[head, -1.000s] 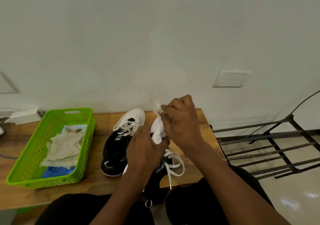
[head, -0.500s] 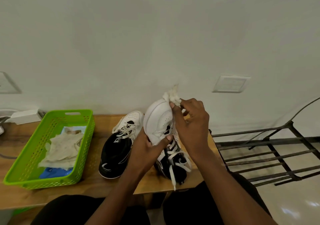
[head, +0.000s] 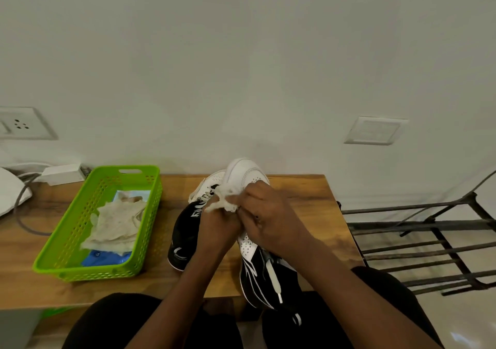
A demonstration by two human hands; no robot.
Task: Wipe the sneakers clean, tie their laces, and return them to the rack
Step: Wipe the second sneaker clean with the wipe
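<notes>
Sneaker number one (head: pixel 248 173), a black-and-white leather-look lace-up, sits tilted over the near edge of the brown wooden table (head: pixel 308 201), white toe up and away, black heel down by the person's lap. The left hand (head: pixel 217 225) has its fingers curled round the shoe's side, clamped on it. The right hand (head: pixel 271 214) has its fingertips bunched together on a crumpled off-white wipe (head: pixel 222 201), pressed against the upper just below the toe cap. So the toe cap pokes out just beyond the fingertips, the laced part hides under both palms, and one loose white lace (head: pixel 273 279) dangles below the right wrist.

How I'd do this bit well: grip firm with the left so the shoe can't twist, rub in short strokes, refold the wipe to a fresh patch, then turn the shoe to reach the black heel.

Sneaker number two (head: pixel 185 236), same colours, lies on the table just left of the left knuckles. Whether they touch, can't tell. The bright green perforated plastic basket (head: pixel 153 214) sits farther left, and the dark metal bar rack (head: pixel 429 225) stands off right, well apart from the fingers.
</notes>
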